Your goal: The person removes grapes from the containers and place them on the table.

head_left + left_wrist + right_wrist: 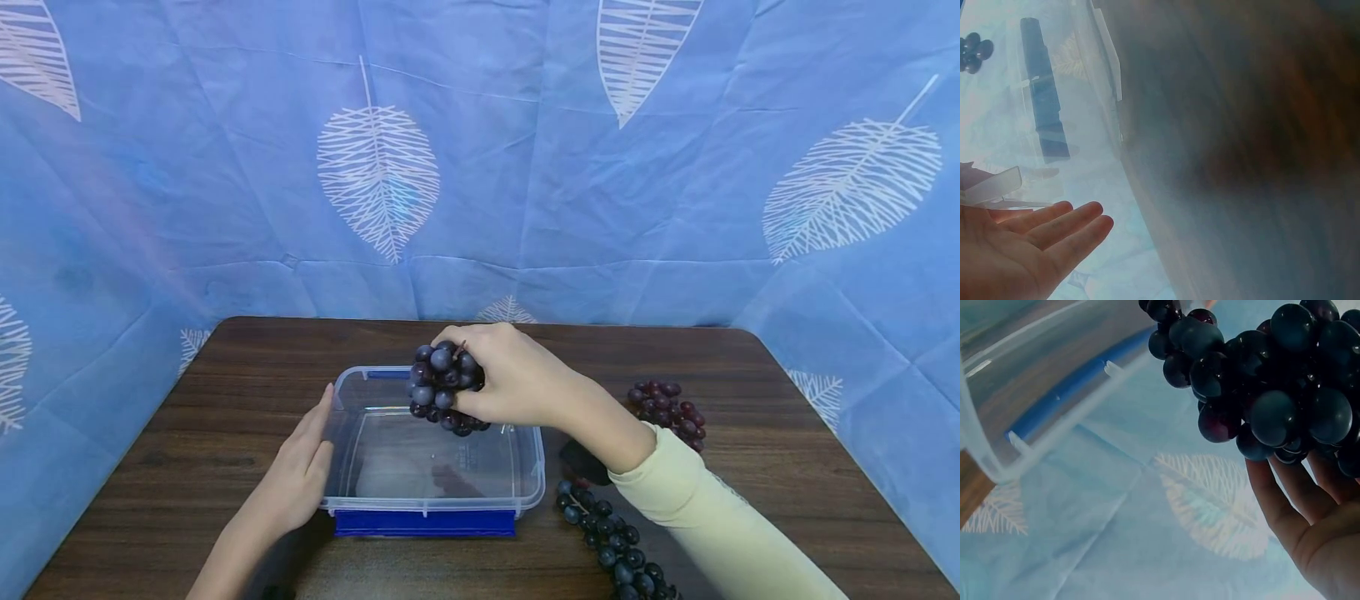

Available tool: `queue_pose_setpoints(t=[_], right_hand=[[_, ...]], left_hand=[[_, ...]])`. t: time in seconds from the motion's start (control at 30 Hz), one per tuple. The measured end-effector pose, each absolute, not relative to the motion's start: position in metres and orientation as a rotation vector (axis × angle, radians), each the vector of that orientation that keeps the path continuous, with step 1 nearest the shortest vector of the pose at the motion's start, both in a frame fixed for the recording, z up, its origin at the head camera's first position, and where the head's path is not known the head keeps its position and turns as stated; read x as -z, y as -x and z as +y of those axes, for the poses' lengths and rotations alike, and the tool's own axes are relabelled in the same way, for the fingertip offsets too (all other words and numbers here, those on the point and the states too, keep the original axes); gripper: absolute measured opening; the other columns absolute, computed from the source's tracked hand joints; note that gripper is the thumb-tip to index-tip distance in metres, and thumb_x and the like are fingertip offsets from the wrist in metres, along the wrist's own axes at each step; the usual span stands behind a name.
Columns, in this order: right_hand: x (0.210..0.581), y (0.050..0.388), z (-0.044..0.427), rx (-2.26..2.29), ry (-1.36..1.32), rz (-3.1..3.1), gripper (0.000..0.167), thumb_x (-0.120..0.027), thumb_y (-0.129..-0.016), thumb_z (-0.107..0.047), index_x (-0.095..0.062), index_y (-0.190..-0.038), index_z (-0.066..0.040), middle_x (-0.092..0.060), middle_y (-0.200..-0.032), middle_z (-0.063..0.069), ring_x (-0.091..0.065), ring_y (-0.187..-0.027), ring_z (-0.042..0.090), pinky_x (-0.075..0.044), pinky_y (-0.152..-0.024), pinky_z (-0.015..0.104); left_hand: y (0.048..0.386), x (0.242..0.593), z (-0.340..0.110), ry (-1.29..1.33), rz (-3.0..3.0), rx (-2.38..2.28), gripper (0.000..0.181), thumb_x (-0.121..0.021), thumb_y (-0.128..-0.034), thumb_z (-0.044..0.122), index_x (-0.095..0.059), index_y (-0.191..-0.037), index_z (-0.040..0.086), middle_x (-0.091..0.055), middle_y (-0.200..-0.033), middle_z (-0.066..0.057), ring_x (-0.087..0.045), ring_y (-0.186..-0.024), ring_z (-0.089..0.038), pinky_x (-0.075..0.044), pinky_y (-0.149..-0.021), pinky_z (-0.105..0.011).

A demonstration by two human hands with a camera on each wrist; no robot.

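Note:
My right hand (506, 375) grips a bunch of dark grapes (442, 379) above the clear plastic container (427, 504), toward its back right. In the right wrist view the same dark grapes (1272, 394) hang large over the fingers of my right hand (1329, 531). My left hand (296, 467) rests against the container's left side, its fingers straight. Those straight fingers also show in the left wrist view, where my left hand (1035, 250) lies beside the clear wall. Under the grapes, the bare container floor shows.
Right of the container, a long bunch of blue-black grapes (611, 542) lies on the brown wooden table (187, 467). A bunch of red grapes (667, 408) sits farther back, partly behind the right forearm. A dark object (583, 462) lies between them. Blue leaf-patterned cloth (480, 167) hangs behind.

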State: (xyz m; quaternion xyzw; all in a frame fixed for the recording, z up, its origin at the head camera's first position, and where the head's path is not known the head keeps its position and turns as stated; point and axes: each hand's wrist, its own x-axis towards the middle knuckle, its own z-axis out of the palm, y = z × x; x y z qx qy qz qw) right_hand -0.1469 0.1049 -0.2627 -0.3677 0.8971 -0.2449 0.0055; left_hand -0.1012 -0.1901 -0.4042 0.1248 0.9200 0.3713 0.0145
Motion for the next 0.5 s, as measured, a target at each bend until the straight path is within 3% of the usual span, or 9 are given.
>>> queue_pose_setpoints(t=[0.5], right_hand=[[0.251,0.122,0.163,0.944,1.066,2.949,0.038,-0.081,-0.089,-0.006,-0.07,-0.125,-0.013,-0.076,-0.113,0.001,-0.073,-0.104,0.016,-0.061,-0.083,0.04]], left_hand=[[0.101,0.404,-0.19,-0.381,2.861,-1.161,0.066,-0.034,-0.11,0.007,-0.006,-0.169,0.001,-0.016,-0.171,-0.032,-0.018,-0.156,-0.056,-0.02,-0.12,-0.075]])
